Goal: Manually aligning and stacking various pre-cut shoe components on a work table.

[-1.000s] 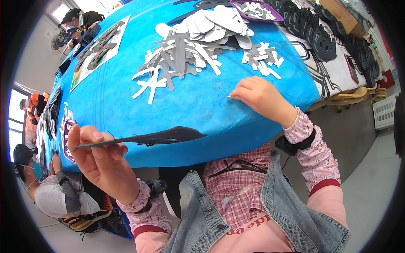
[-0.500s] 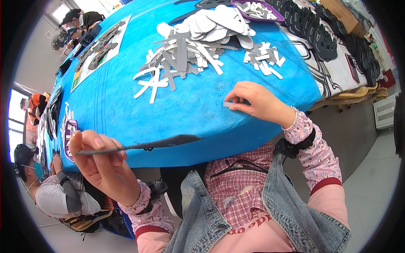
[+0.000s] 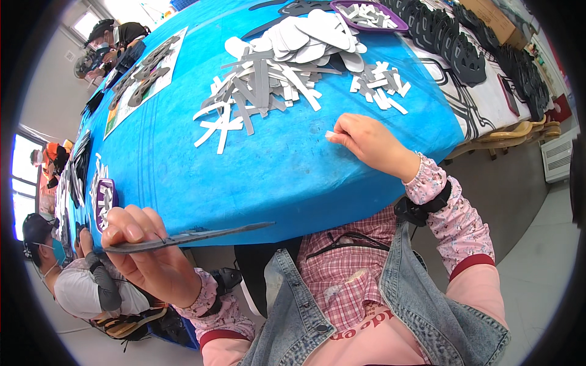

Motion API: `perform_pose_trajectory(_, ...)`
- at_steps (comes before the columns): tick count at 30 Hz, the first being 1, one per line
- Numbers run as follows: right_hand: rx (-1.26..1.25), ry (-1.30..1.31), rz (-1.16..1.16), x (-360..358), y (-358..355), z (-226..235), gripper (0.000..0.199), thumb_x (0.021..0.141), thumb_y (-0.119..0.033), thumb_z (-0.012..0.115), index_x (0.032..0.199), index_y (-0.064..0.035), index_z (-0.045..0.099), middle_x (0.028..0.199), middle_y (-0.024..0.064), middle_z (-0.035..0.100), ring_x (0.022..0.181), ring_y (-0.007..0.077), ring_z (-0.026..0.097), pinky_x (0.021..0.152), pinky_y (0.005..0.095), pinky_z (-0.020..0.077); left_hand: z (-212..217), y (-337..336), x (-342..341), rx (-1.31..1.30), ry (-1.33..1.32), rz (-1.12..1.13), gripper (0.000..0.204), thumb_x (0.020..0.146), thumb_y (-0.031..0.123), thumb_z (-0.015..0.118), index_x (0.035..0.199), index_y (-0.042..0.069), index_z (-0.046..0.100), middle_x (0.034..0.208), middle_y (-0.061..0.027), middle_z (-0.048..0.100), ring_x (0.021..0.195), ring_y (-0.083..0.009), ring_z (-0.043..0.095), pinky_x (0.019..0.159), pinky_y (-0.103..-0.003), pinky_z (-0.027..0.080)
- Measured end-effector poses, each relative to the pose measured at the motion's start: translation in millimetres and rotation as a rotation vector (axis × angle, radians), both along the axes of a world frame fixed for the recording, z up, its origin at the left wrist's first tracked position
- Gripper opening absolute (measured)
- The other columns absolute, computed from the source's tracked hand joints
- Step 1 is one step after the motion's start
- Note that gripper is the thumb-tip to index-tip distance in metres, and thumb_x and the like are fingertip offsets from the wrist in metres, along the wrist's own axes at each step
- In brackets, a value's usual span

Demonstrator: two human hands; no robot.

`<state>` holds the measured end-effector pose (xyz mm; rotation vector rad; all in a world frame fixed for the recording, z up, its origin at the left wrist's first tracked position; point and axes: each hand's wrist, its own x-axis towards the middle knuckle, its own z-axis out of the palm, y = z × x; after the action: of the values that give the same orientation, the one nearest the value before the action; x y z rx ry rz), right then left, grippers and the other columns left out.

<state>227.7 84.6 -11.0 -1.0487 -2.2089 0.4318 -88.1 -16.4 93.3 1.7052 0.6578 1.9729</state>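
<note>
A long table (image 3: 183, 165) under a blue cover fills the view, with a person in a denim vest and pink sleeves at its near edge. At its far right lie rows of dark shoe pieces (image 3: 464, 49); toward the middle sits a stack of white insoles (image 3: 305, 39), and just below it a loose heap of grey strips (image 3: 256, 91), with shorter white strips (image 3: 378, 88) to the right. A purple tray (image 3: 369, 15) of small pieces stands at the far edge. The left hand (image 3: 149, 256) is closed on a thin dark piece (image 3: 195, 235), held edge-on off the table's near edge. The right hand (image 3: 366, 140) rests on the cover, fingertips pinching a small white strip (image 3: 329, 134). Other workers sit along the left side.
</note>
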Motion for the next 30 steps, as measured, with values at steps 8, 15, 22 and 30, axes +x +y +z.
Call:
perform_pose_trajectory(8, 0.008, -0.069, -0.004, 3, -1, 2, 0.024, 0.093, -0.023, 0.058, 0.083, -0.0025, 0.052, 0.071, 0.0143, 0.055, 0.067, 0.0304, 0.056, 0.062, 0.04, 0.0432, 3, 5, 7, 0.073, 0.074, -0.023, 0.013, 0.098, 0.017, 0.053, 0.105, 0.006, 0.058, 0.088, -0.0011, 0.042, 0.078, -0.0139, 0.034, 0.071, -0.029, 0.03)
perform_pose_trajectory(15, -0.541, 0.45, 0.017, 7, -2, 9, 0.021, 0.095, -0.02, 0.059, 0.102, -0.0005, 0.064, 0.082, 0.0079, 0.069, 0.076, 0.0122, 0.064, 0.07, 0.0269, 0.049, 8, -1, 5, -0.012, 0.016, -0.081, 0.011, 0.096, 0.018, 0.058, 0.1, 0.008, 0.055, 0.084, -0.0007, 0.04, 0.075, -0.0124, 0.038, 0.066, -0.028, 0.03)
perform_pose_trajectory(22, -0.509, 0.388, -0.035, 12, 1, 15, 0.016, 0.09, -0.016, 0.066, 0.093, -0.0008, 0.068, 0.087, 0.0054, 0.07, 0.076, 0.0086, 0.062, 0.07, 0.0238, 0.0494, 4, -2, 9, -0.021, 0.04, 0.0, 0.017, 0.093, 0.02, 0.063, 0.099, 0.009, 0.053, 0.084, -0.0011, 0.043, 0.072, -0.0107, 0.042, 0.06, -0.025, 0.032)
perform_pose_trajectory(30, -0.291, 0.282, -0.165, 11, 3, 11, 0.027, 0.083, -0.025, 0.075, 0.077, -0.0017, 0.063, 0.067, 0.0033, 0.062, 0.062, 0.0073, 0.057, 0.055, 0.0242, 0.045, 4, -1, 8, -0.02, 0.073, -0.016, 0.015, 0.093, 0.019, 0.062, 0.102, 0.009, 0.054, 0.086, -0.0012, 0.045, 0.073, -0.0107, 0.043, 0.061, -0.026, 0.032)
